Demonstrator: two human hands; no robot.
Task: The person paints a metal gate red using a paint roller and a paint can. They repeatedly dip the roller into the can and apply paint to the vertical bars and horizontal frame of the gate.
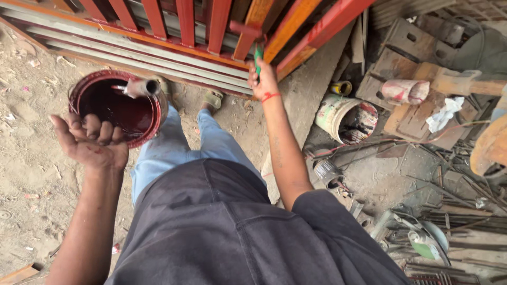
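at upper left of the frame, the left hand (91,138) cradles a round paint can (119,105) of dark red paint from beneath, fingers curled up against its rim. at top centre, the right hand (263,81), fingers clamped on a green-handled brush (257,56), meets the red metal gate (222,24); a white bucket (346,117) sits at right.

Two hands (92,140) (264,79), one red paint can (119,105), one white bucket (346,116), one green-handled brush (257,57), one small tin (328,173).
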